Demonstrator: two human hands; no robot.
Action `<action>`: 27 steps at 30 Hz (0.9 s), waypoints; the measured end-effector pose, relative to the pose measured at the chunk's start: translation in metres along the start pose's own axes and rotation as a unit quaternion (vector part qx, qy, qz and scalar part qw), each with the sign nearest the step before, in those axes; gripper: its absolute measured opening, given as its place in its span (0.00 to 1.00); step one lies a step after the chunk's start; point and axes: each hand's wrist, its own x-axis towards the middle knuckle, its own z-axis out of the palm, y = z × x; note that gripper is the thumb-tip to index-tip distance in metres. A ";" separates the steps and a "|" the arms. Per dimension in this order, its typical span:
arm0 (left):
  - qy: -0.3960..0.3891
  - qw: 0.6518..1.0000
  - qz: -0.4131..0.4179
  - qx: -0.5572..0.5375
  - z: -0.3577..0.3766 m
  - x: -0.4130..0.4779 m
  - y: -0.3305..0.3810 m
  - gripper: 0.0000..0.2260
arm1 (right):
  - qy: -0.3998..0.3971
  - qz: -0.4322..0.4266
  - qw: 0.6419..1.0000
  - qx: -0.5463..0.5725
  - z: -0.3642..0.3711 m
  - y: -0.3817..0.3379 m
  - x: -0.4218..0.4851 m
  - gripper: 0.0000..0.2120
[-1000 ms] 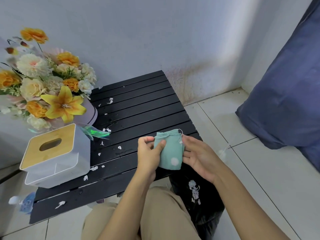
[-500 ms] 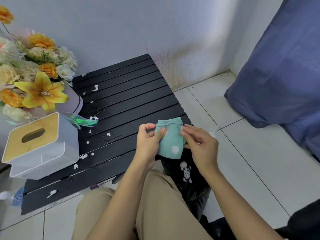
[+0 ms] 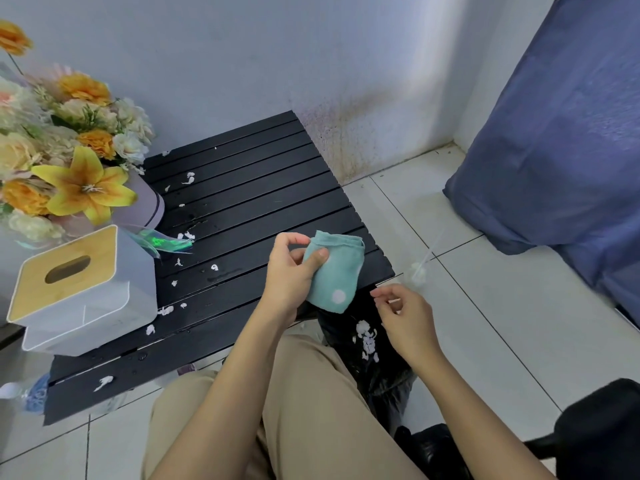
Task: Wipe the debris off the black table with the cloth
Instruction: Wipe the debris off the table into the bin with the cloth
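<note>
Left hand (image 3: 294,271) pinches the folded cloth (image 3: 337,271), thumb on front, held above the near right corner of the table (image 3: 259,188) and not touching it. Right hand (image 3: 403,317) hangs loosely curled just beside it, off the table edge; I see nothing in it.

Debris (image 3: 188,178) is scattered over the left half, several bits close to the box (image 3: 83,289) and the flowers (image 3: 83,188).

Risks as I judge them:
- A white fleck is stuck on the cloth, so the next wipe may put it back down.
- The slats look wet, so bits may smear or drop into the gaps.
- Wiping near the box could shove it or miss bits beside it.
- A sweep toward the bag (image 3: 374,358) below the corner could overshoot onto the floor.
</note>
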 end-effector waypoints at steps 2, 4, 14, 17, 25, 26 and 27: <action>-0.029 1.000 0.002 0.009 0.004 -0.001 -0.002 0.11 | 0.018 0.013 0.999 0.045 -0.002 -0.003 0.003 0.10; -0.044 0.999 -0.003 -0.001 0.006 -0.001 -0.003 0.10 | 0.007 0.059 0.982 0.179 -0.005 -0.014 0.007 0.06; -0.028 0.997 0.029 0.059 -0.016 0.032 0.011 0.12 | -0.138 0.095 0.922 0.349 0.023 -0.098 0.067 0.09; -0.087 0.992 0.030 0.082 -0.033 0.068 0.029 0.18 | -0.252 0.089 0.885 0.382 0.042 -0.134 0.100 0.18; 0.185 0.966 0.097 0.149 -0.099 0.229 0.077 0.06 | -0.020 -0.083 0.996 0.015 0.114 -0.155 0.250 0.10; 0.232 0.944 0.129 0.198 -0.112 0.248 0.088 0.08 | -0.001 -0.104 0.992 -0.064 0.122 -0.149 0.272 0.12; 0.258 0.923 0.164 0.235 -0.123 0.266 0.098 0.09 | 0.002 -0.123 0.983 -0.138 0.130 -0.143 0.292 0.14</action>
